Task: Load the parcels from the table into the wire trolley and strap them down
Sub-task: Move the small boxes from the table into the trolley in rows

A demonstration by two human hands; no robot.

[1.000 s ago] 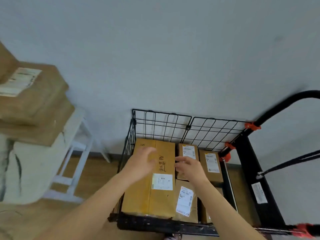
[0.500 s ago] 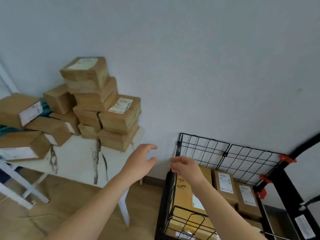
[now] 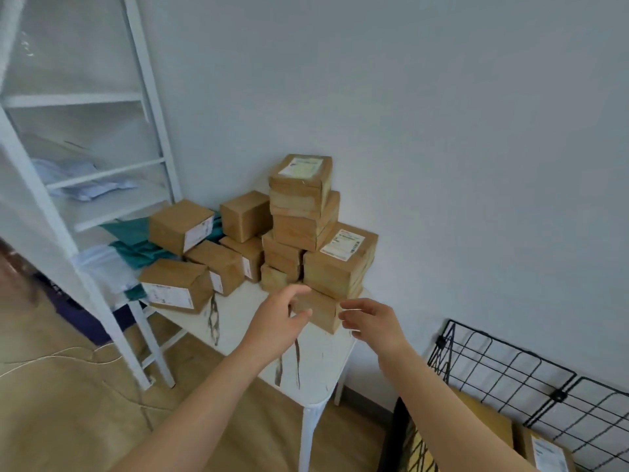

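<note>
Several brown cardboard parcels stand stacked on a white marble-patterned table [image 3: 316,362] against the wall. The nearest small parcel [image 3: 320,310] lies at the stack's front right, under a larger labelled parcel [image 3: 340,260]. My left hand [image 3: 275,321] reaches in on its left side and my right hand [image 3: 374,321] on its right, both with fingers spread and holding nothing. Whether the fingertips touch the parcel I cannot tell. The black wire trolley [image 3: 503,376] sits at the lower right with parcels [image 3: 548,451] inside.
A white shelf frame [image 3: 112,284] stands left of the table, with folded cloth and teal fabric [image 3: 136,247] behind it. A tall labelled parcel [image 3: 301,175] tops the stack. A thin cable [image 3: 68,356] lies on the wooden floor.
The view has swung left from the trolley to the table. Both hands left the parcels in the trolley and moved up and left to the small parcel at the stack's front.
</note>
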